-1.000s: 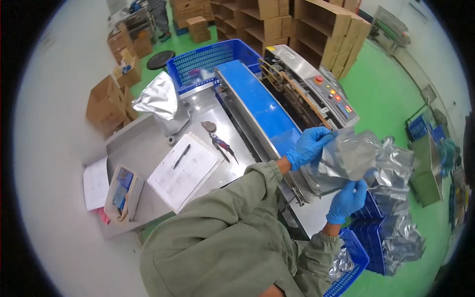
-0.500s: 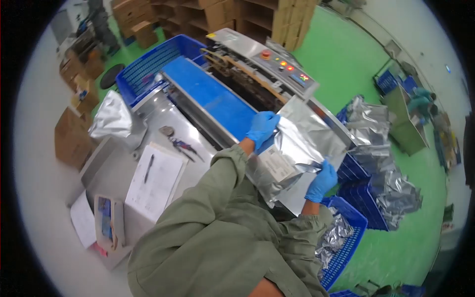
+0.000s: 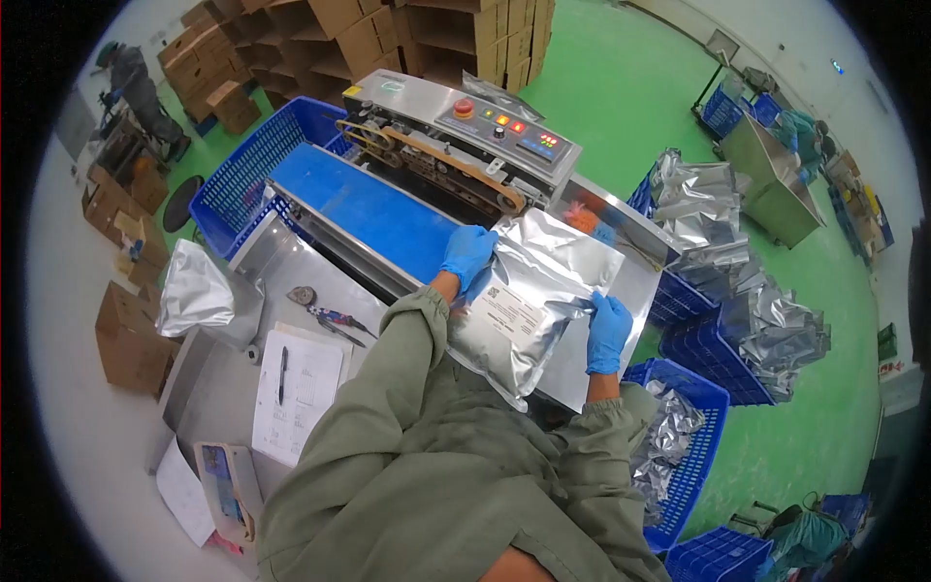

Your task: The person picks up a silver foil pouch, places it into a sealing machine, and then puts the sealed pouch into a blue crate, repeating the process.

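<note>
A silver foil bag (image 3: pixel 558 257) with a printed white label lies tilted in front of my body, its open-looking top edge toward the machine. My left hand (image 3: pixel 469 256), in a blue glove, grips the bag's left edge near the top. On the other side my right hand (image 3: pixel 608 335), also gloved in blue, pinches the right edge of the bag. Just beyond the bag stands a band sealing machine (image 3: pixel 504 136) with a red knob and lit displays. Its blue conveyor belt (image 3: pixel 359 209) runs to the left of my left hand.
On the steel table (image 3: pixel 218 378) lie papers (image 3: pixel 301 388) with a pen, a pair of snips (image 3: pixel 335 318) and a standing foil bag (image 3: pixel 199 296). Blue baskets (image 3: pixel 693 456) of foil bags stand at right. Cardboard boxes (image 3: pixel 465 44) are stacked behind; a person (image 3: pixel 141 92) stands far left.
The bag has turned flatter toward me, so its label shows more fully. Both hands keep hold of it and have shifted slightly left in view. The camera view has moved too.
</note>
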